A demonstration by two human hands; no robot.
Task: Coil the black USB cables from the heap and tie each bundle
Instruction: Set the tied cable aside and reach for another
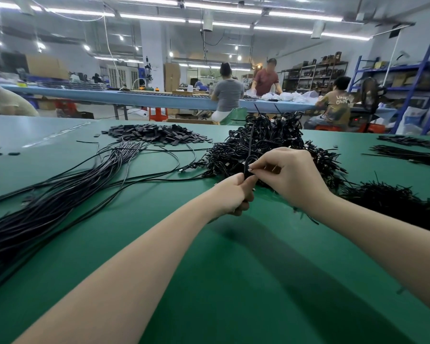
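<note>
**Both hands working a cable bundle in front of the heap**

Coiled cable bundle (246,167) is sitting between the two hands, just above the green table (209,269), at about 12 o'clock from centre frame. Mostly hidden by fingers; only a loop of black cable and a thin black tie (250,142) sticking straight up are showing.

Left hand (230,194) is gripping the lower part of the bundle, fingers curled round it, thumb on top. Right hand (287,175) is pinching at the top of the bundle with thumb and forefinger, other fingers curled in. Can't tell whether it's pinching the tie or the cable itself.

Directly behind the hands, 12 to 1 o'clock: big pile of bundled black cables (266,140), touching the hands' far side.

At 9 o'clock: heap of loose straight cables (60,192) fanning across the table toward the left edge, a few strands running right up to the pile.

At 11 o'clock, further back: mound of small flat black pieces (157,132).

At 3 o'clock: heap of black ties (395,204), near the right forearm. More black strands (407,152) lying at 2 o'clock by the table's right edge.

Background at 12 o'clock: long blue bench (134,98) with people working at it, shelving (315,75) behind on the right.
</note>
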